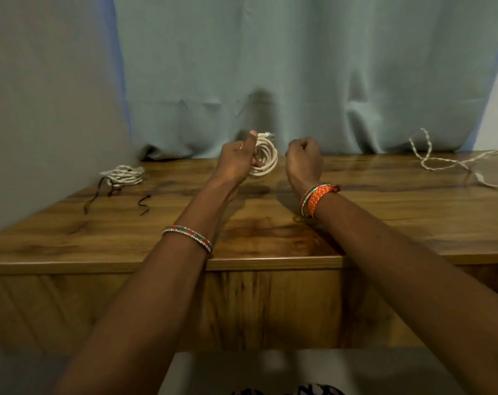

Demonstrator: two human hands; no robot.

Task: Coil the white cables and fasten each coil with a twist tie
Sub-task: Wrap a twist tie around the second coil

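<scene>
My left hand (238,159) grips a coiled white cable (266,156) and holds it upright above the far middle of the wooden table (128,232); a connector end sticks out at the coil's top. My right hand (305,156) hovers just right of the coil with its fingers curled into a fist, and nothing shows in it. A second coiled white cable (123,175) lies at the far left of the table. Dark twist ties (92,201) lie beside that coil, another one (144,205) a little to their right. A loose, uncoiled white cable (453,161) sprawls at the far right.
A pale green curtain (270,81) hangs behind the table and touches its back edge. The table's front edge runs under my forearms. Bracelets sit on both wrists.
</scene>
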